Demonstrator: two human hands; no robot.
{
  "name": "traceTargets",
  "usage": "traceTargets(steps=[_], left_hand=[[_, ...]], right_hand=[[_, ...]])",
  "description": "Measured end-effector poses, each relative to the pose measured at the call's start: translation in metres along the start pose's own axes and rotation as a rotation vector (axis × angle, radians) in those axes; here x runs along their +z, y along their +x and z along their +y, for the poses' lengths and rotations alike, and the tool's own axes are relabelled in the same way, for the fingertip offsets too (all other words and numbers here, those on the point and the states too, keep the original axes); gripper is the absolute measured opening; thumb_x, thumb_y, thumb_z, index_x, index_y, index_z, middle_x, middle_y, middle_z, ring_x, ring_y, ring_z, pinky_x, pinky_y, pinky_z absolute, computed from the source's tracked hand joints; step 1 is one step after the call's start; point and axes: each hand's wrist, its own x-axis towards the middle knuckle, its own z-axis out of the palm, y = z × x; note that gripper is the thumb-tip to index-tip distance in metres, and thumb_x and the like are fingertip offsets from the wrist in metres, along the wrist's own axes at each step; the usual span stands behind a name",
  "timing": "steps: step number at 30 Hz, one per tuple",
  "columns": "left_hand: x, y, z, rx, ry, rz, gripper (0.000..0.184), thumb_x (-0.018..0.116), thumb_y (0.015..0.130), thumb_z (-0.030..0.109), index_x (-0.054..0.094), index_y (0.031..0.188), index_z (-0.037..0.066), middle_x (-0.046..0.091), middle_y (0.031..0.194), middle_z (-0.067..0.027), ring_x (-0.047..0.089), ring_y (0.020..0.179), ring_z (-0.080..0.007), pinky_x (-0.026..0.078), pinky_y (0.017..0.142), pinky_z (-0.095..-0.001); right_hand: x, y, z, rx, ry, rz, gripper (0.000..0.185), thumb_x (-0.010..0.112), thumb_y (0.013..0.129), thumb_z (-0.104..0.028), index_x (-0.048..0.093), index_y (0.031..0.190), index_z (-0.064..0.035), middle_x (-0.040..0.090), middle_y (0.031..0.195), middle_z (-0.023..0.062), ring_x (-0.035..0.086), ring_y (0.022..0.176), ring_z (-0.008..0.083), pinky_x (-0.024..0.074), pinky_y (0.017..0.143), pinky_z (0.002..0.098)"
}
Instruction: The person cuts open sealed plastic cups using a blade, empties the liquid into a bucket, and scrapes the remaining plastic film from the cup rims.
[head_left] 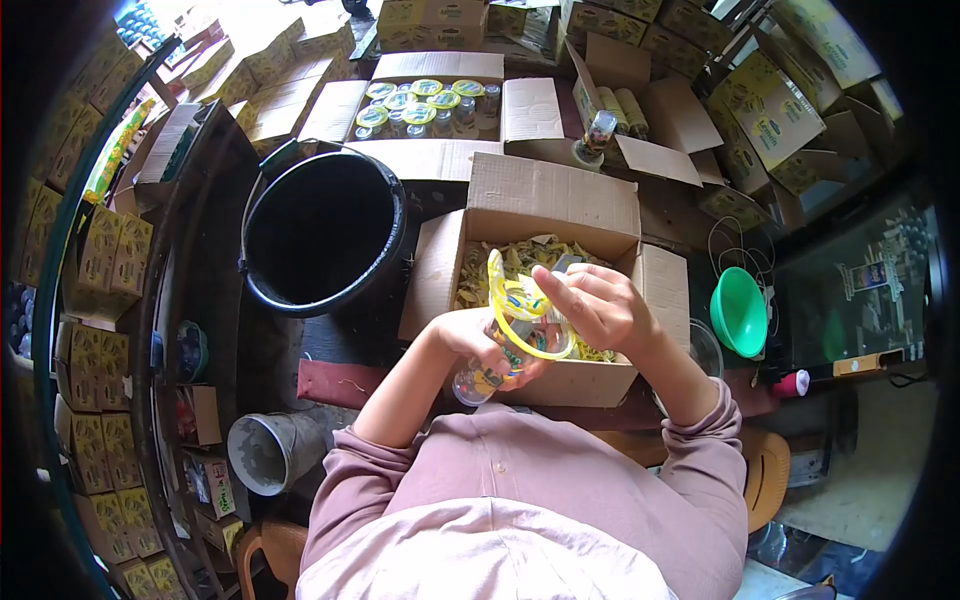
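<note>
Fingers of my left hand [478,340] wrap round a clear plastic cup [476,382] with a printed label, tilted over the near side of an open carton. A yellow-rimmed lid or ring [545,352] is at the cup's mouth, with a yellow strip standing up from it. My right hand [598,305] is just to the right, index finger extended and the other fingers curled; whatever they pinch is too small to make out. Below the hands, the open cardboard carton [555,190] holds many yellow-green wrapped pieces [500,262].
A black bucket [385,215] stands left of the carton, a grey bucket [270,450] nearer me. Behind is a box of lidded cups [425,105]; a lone jar [595,138] stands beside it. A green bowl [740,312] is at the right. Stacked cartons [765,110] line the back.
</note>
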Motion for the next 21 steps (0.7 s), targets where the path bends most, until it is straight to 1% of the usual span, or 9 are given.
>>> traceTargets(steps=[2,3,4,7,8,12,15,18,21], left_hand=[[-0.001,0.003,-0.006,0.032,-0.175,-0.083,0.046,0.068,0.065,0.015,0.046,0.099,-0.007,0.054,0.072,-0.0115,0.054,0.055,-0.0167,0.044,0.046,-0.0260],[-0.002,0.005,-0.010,0.048,-0.262,-0.125,0.049,0.069,0.064,0.016,0.045,0.099,-0.008,0.053,0.071,-0.0127,0.054,0.054,-0.0173,0.044,0.045,-0.0261],[-0.001,0.007,-0.016,0.066,-0.352,-0.164,0.054,0.069,0.064,0.017,0.041,0.101,-0.011,0.050,0.071,-0.0139,0.053,0.051,-0.0188,0.042,0.042,-0.0269],[-0.005,0.015,-0.030,0.085,-0.626,-0.378,0.057,0.068,0.066,0.017,0.037,0.105,-0.011,0.049,0.072,-0.0134,0.052,0.051,-0.0189,0.042,0.042,-0.0274],[-0.006,0.018,-0.032,0.086,-0.676,-0.441,0.057,0.067,0.067,0.016,0.035,0.107,-0.010,0.048,0.072,-0.0129,0.051,0.051,-0.0187,0.041,0.042,-0.0277],[-0.005,0.027,-0.039,0.109,-0.868,-0.609,0.052,0.067,0.068,0.015,0.037,0.103,-0.008,0.049,0.072,-0.0127,0.053,0.052,-0.0182,0.043,0.045,-0.0278],[-0.009,0.035,-0.044,0.037,-1.008,-0.772,0.051,0.071,0.067,0.012,0.041,0.104,-0.006,0.056,0.079,-0.0163,0.060,0.063,-0.0227,0.048,0.054,-0.0304],[-0.011,0.054,-0.049,0.000,-1.102,-0.966,0.050,0.072,0.066,0.012,0.042,0.102,-0.005,0.058,0.078,-0.0160,0.062,0.064,-0.0229,0.050,0.055,-0.0312],[-0.009,0.061,-0.045,0.000,-1.112,-0.895,0.049,0.074,0.066,0.013,0.042,0.099,-0.003,0.058,0.076,-0.0143,0.061,0.060,-0.0217,0.052,0.053,-0.0313]], right_hand=[[0.007,0.000,0.002,-0.019,-0.015,0.100,0.060,0.064,0.063,-0.005,0.049,0.121,0.0056,0.048,0.060,0.0007,0.051,0.055,0.0122,0.0480,0.055,0.0257],[0.008,0.002,0.002,-0.027,-0.009,0.124,0.059,0.064,0.063,-0.004,0.050,0.120,0.0054,0.049,0.061,0.0011,0.052,0.055,0.0125,0.0484,0.055,0.0261],[0.009,0.003,0.002,-0.035,-0.002,0.147,0.058,0.064,0.063,-0.004,0.051,0.119,0.0052,0.051,0.062,0.0015,0.052,0.055,0.0128,0.0487,0.055,0.0266],[0.009,0.002,0.002,-0.046,0.005,0.176,0.055,0.064,0.062,-0.004,0.053,0.116,0.0046,0.054,0.065,0.0029,0.054,0.057,0.0136,0.0499,0.057,0.0273],[0.009,0.002,0.002,-0.049,0.004,0.180,0.055,0.064,0.062,-0.004,0.054,0.115,0.0044,0.055,0.067,0.0034,0.055,0.058,0.0139,0.0502,0.057,0.0274],[0.012,0.003,0.004,-0.057,0.023,0.202,0.054,0.064,0.061,-0.004,0.054,0.113,0.0049,0.057,0.070,0.0049,0.056,0.060,0.0152,0.0507,0.058,0.0280],[0.013,0.002,0.005,-0.051,0.041,0.215,0.053,0.065,0.061,-0.005,0.054,0.113,0.0053,0.059,0.073,0.0058,0.057,0.061,0.0155,0.0509,0.059,0.0284],[0.009,0.000,0.008,-0.032,0.050,0.201,0.054,0.065,0.061,-0.005,0.054,0.112,0.0056,0.059,0.074,0.0061,0.058,0.062,0.0153,0.0510,0.059,0.0286],[0.004,-0.008,0.014,-0.009,0.018,0.197,0.055,0.066,0.061,-0.006,0.054,0.113,0.0056,0.059,0.073,0.0058,0.058,0.062,0.0152,0.0508,0.059,0.0286]])
